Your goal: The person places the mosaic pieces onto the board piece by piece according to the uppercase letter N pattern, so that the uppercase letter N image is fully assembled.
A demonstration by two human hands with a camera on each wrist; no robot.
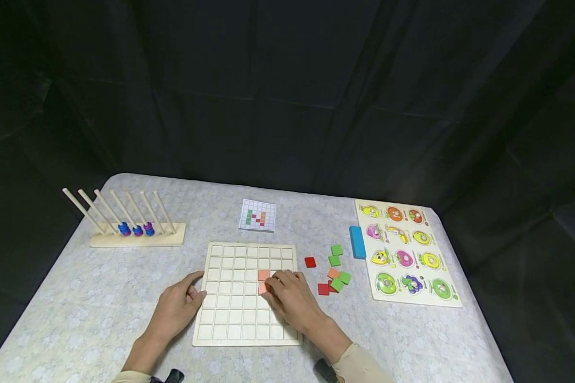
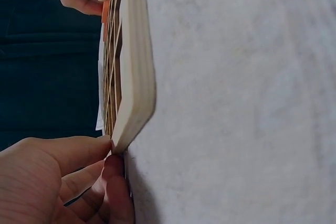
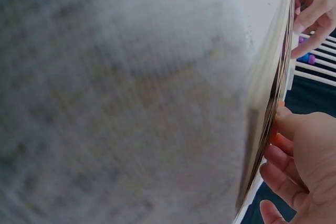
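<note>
A square wooden grid board (image 1: pixel 225 316) lies on the table. My left hand (image 1: pixel 174 308) rests against its left edge, thumb and fingers touching the side; the left wrist view shows the thumb tip at the board's corner. My right hand (image 1: pixel 294 300) is over the board's right half, its fingertips pinching an orange square tile (image 1: pixel 262 288) at a grid cell. Another orange tile (image 1: pixel 264 275) sits in the cell just beyond. The right fingers partly hide the pinched tile. A pattern card (image 1: pixel 257 215) with green, red and orange squares lies behind the board.
Right of the board are loose green tiles (image 1: pixel 336 249), red tiles (image 1: pixel 310 262) and an orange tile (image 1: pixel 334 273). A blue block (image 1: pixel 357 242) touches a fruit puzzle board (image 1: pixel 412 255). At the left stands a wooden peg rack (image 1: pixel 136 241) with blue and purple beads.
</note>
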